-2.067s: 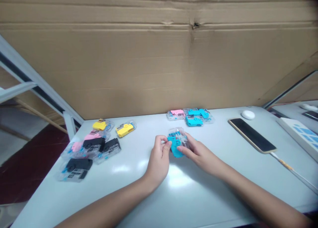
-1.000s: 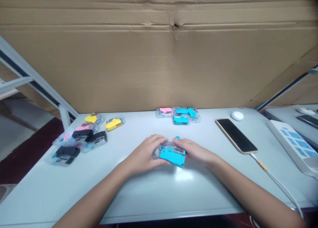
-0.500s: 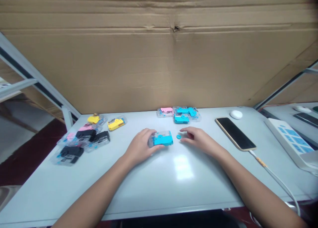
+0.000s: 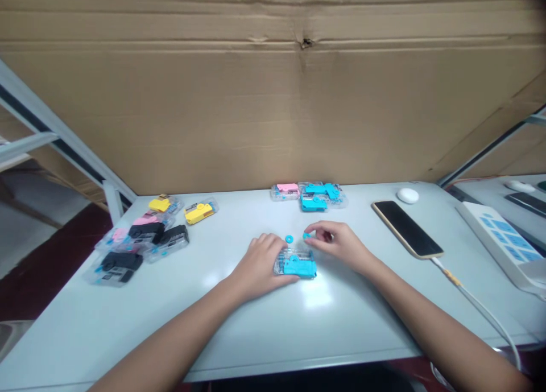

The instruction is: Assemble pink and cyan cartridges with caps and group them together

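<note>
My left hand [image 4: 265,267] is closed on a flat transparent case with a bright blue part [image 4: 300,267], gripping it by its left end just above the table. Between thumb and fingertips, my right hand [image 4: 336,243] pinches a small blue piece [image 4: 306,236], partly covered by the fingers, which looks like a ring. A small blue ring [image 4: 289,239] lies on the table behind the case, close to the left fingertips.
Several clear cases with black [image 4: 147,232], yellow [image 4: 198,212] and pink parts lie at the left. More blue cases [image 4: 314,203] and a pink one [image 4: 287,190] sit by the cardboard wall. Rightward are a phone [image 4: 407,230], a white rounded case [image 4: 408,196] and a power strip [image 4: 499,244].
My left hand has brought the case toward me and to the right. A blue ring now shows behind it. My right fingers, earlier apart beside a ring, have closed on a small blue piece.
</note>
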Tool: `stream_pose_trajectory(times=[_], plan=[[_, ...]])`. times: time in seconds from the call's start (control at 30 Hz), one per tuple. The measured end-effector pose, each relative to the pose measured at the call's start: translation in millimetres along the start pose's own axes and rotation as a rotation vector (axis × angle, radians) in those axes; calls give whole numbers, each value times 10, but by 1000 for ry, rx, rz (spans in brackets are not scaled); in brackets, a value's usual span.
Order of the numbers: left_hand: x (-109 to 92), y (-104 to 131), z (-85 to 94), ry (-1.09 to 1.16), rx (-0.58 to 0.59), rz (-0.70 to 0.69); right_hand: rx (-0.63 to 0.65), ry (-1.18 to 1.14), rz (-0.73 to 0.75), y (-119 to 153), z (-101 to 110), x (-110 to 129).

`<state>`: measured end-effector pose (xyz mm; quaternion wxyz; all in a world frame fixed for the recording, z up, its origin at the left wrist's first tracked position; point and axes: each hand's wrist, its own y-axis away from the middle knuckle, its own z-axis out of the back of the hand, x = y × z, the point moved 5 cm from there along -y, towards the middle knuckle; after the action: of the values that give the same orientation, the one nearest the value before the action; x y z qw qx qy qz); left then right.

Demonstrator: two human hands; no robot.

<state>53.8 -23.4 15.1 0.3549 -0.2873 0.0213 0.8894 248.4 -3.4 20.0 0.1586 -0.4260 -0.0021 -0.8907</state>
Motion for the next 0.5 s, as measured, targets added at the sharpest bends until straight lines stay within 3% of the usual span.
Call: stream_pose_trajectory(times=[0.17, 0.5], plan=[[38, -5, -30, -21, 0, 1, 157, 64, 143, 96, -230, 271], [99, -6, -92, -55, -4, -15, 185, 116, 147, 133, -272, 249]])
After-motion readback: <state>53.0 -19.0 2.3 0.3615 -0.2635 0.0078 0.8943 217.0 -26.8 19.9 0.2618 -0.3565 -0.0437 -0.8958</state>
